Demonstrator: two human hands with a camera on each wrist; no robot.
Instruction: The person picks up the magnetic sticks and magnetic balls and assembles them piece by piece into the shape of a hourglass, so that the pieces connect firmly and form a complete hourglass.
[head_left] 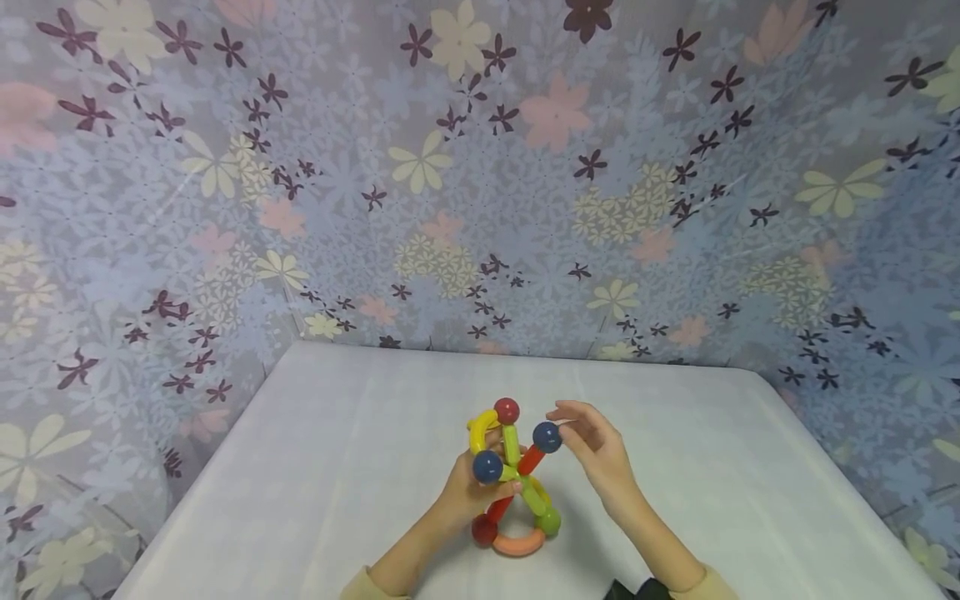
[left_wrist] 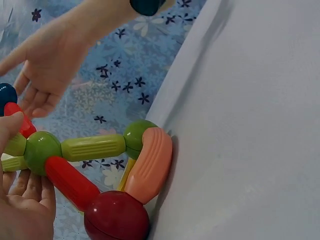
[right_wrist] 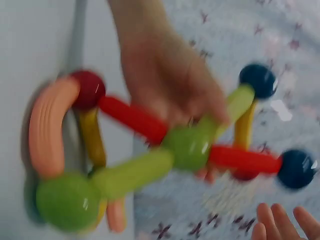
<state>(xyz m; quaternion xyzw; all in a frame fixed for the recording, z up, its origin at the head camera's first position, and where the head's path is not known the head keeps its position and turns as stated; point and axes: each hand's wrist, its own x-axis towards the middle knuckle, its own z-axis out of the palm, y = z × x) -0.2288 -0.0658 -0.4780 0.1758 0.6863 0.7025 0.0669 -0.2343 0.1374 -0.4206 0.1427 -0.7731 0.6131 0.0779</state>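
Observation:
A toy structure of magnetic rods and balls stands on the white table. My left hand (head_left: 467, 493) grips it around the central green ball (left_wrist: 43, 153), with the thumb in front and fingers behind. Below that, a red rod (left_wrist: 72, 183) and a green rod (left_wrist: 95, 147) run down to a dark red ball (head_left: 484, 529) and a lower green ball (head_left: 549, 522), joined by a curved orange rod (head_left: 519, 545). A blue ball (head_left: 547, 437) tops the upper red rod (right_wrist: 245, 159). My right hand (head_left: 600, 458) is beside this blue ball, fingers loosely extended, gripping nothing.
The white table (head_left: 337, 433) extends around the structure, with a flower-patterned cloth (head_left: 480, 208) hanging behind it. Another blue ball (head_left: 487, 467), a red ball (head_left: 507, 410) and a curved yellow rod (head_left: 480, 431) form the structure's upper left.

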